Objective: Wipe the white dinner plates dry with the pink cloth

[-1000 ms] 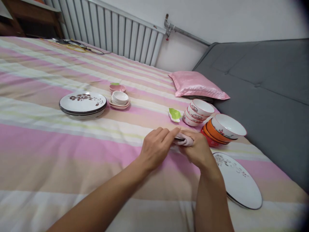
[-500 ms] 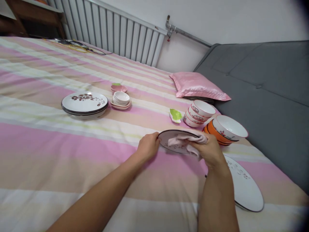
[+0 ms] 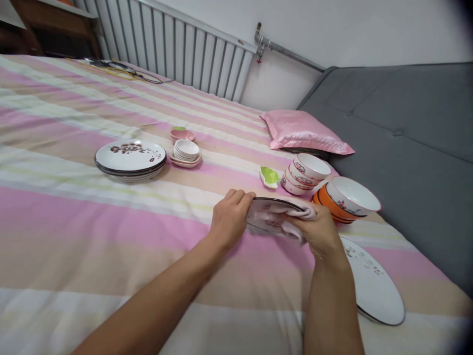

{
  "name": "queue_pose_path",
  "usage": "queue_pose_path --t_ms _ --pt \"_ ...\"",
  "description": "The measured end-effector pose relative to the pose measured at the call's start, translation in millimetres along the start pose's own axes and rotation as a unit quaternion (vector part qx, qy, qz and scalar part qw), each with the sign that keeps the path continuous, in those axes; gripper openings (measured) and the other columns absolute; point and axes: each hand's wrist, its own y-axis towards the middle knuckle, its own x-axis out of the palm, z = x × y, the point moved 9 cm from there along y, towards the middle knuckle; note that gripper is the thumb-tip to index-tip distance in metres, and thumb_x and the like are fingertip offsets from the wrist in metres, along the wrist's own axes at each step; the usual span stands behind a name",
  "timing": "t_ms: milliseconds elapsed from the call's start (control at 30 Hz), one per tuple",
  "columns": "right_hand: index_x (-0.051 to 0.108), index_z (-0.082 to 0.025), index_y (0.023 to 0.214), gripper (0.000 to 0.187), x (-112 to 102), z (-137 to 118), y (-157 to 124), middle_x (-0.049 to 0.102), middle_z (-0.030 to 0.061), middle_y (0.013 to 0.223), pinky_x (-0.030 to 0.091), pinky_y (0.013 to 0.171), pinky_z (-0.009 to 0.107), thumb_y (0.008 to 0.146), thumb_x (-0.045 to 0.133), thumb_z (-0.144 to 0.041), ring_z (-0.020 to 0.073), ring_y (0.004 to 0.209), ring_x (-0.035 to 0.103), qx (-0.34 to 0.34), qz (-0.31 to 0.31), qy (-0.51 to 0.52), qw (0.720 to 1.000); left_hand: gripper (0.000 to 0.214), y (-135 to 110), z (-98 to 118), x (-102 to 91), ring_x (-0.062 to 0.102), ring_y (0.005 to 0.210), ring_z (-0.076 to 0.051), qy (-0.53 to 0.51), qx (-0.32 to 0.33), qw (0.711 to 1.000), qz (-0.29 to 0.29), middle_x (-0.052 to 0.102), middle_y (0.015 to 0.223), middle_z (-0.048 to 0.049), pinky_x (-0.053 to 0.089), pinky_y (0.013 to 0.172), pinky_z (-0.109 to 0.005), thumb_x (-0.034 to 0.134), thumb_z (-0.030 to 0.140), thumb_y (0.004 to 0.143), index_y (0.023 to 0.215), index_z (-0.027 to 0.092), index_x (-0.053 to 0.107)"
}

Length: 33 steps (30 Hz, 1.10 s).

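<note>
My left hand (image 3: 229, 217) is closed on the left rim of a white plate (image 3: 255, 213) with a dark edge and a brown flower pattern. The plate is tilted above the bed. My right hand (image 3: 320, 228) grips a pale pink cloth (image 3: 293, 228), which is folded over the plate's right edge and lies against its face. Part of the plate is hidden by the cloth and fingers. Beside my right forearm lies another white plate (image 3: 380, 286) with a dark rim, partly covered by the arm.
On the striped bedsheet (image 3: 111, 256) stand a plate stack (image 3: 129, 157), small white dishes (image 3: 186, 149), pink dishes (image 3: 183, 134), a green leaf-shaped dish (image 3: 269, 176), patterned bowls (image 3: 306, 172) and orange bowls (image 3: 334, 199). A pink pillow (image 3: 305, 129) rests by the grey headboard (image 3: 406, 108).
My left hand has shifted along the plate rim, up and slightly right, with its fingers now over the top edge. The cloth in my right hand has moved slightly on the plate.
</note>
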Motion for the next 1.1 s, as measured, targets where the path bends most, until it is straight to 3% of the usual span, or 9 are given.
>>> queue_pose_path --t_ms 133,233,433,567,733,867,967,1033,1100 --pt "0.071 -0.020 0.093 0.027 14.9 -10.5 -2.2 0.071 0.0041 0.096 0.054 0.072 0.029 0.065 0.071 -0.017 0.0222 0.088 0.065 -0.007 -0.034 -0.010 0.999 0.021 -1.6 18.4 -13.5 0.049 0.081 -0.017 0.029 0.071 0.996 0.054 0.057 0.081 -0.0022 0.041 0.067 -0.027 0.038 0.014 0.093 0.103 0.018 0.057" --pt "0.071 -0.020 0.096 0.031 24.6 -17.9 -5.1 0.070 0.0040 0.097 0.054 0.072 0.030 0.066 0.067 -0.014 0.0221 0.087 0.065 -0.008 -0.052 -0.021 0.998 0.020 -2.5 28.3 -19.4 0.047 0.077 -0.017 0.044 0.090 0.992 0.069 0.054 0.076 -0.0017 0.039 0.064 -0.027 0.038 0.016 0.093 0.099 0.018 0.058" --pt "0.069 -0.019 0.102 0.043 31.3 -23.6 -10.2 0.068 0.0048 0.103 0.053 0.073 0.029 0.063 0.057 -0.005 0.0220 0.090 0.064 -0.015 -0.073 -0.090 0.993 0.023 -5.2 45.2 -22.4 0.047 0.076 -0.017 0.049 0.108 0.991 0.070 0.053 0.076 -0.0027 0.039 0.063 -0.027 0.036 0.019 0.095 0.100 0.018 0.058" --pt "0.069 -0.019 0.103 0.046 31.9 -26.5 -11.5 0.068 0.0048 0.103 0.052 0.071 0.029 0.063 0.054 -0.004 0.0225 0.090 0.063 -0.024 -0.087 -0.133 0.987 0.021 -4.6 47.1 -17.3 0.048 0.075 -0.017 0.022 0.105 0.993 0.041 0.053 0.076 -0.0025 0.039 0.063 -0.027 0.039 0.025 0.094 0.098 0.020 0.059" --pt "0.070 -0.016 0.099 0.034 25.8 -22.1 -9.4 0.071 0.0051 0.092 0.053 0.069 0.031 0.066 0.062 -0.014 0.0233 0.083 0.065 0.003 -0.094 -0.095 0.991 0.019 -1.8 28.5 -2.1 0.055 0.088 -0.019 -0.092 0.045 0.995 -0.024 0.060 0.094 -0.0057 0.045 0.076 -0.029 0.049 0.020 0.088 0.106 0.017 0.055" --pt "0.071 -0.018 0.094 0.027 12.6 -15.3 -6.0 0.071 0.0043 0.091 0.054 0.069 0.030 0.067 0.067 -0.020 0.0221 0.082 0.066 0.014 -0.066 -0.070 0.995 0.028 -3.8 -12.8 16.9 0.057 0.099 -0.020 -0.153 -0.102 0.981 -0.054 0.063 0.108 -0.0069 0.044 0.084 -0.030 0.054 0.017 0.082 0.110 0.017 0.054" --pt "0.071 -0.018 0.094 0.029 1.9 -7.7 -4.2 0.072 0.0047 0.090 0.054 0.064 0.028 0.065 0.071 -0.022 0.0222 0.080 0.066 0.021 -0.033 -0.063 0.997 0.016 -8.7 -34.3 38.6 0.061 0.085 -0.018 -0.166 -0.172 0.963 -0.128 0.068 0.093 -0.0031 0.046 0.071 -0.027 0.049 0.023 0.086 0.095 0.019 0.062" --pt "0.071 -0.017 0.095 0.030 -1.5 -4.6 -3.7 0.071 0.0056 0.091 0.054 0.062 0.028 0.066 0.072 -0.023 0.0228 0.081 0.066 0.018 -0.025 -0.063 0.998 0.019 -10.0 -37.5 47.1 0.061 0.073 -0.017 -0.162 -0.173 0.957 -0.165 0.069 0.080 -0.0014 0.043 0.062 -0.025 0.046 0.025 0.087 0.084 0.020 0.064" --pt "0.071 -0.017 0.096 0.031 -2.5 -3.3 -3.8 0.071 0.0063 0.092 0.054 0.063 0.029 0.066 0.072 -0.024 0.0234 0.083 0.066 0.017 -0.025 -0.064 0.997 0.020 -9.4 -37.4 47.3 0.061 0.068 -0.017 -0.149 -0.167 0.960 -0.165 0.068 0.076 -0.0018 0.041 0.060 -0.025 0.046 0.024 0.087 0.082 0.020 0.065"
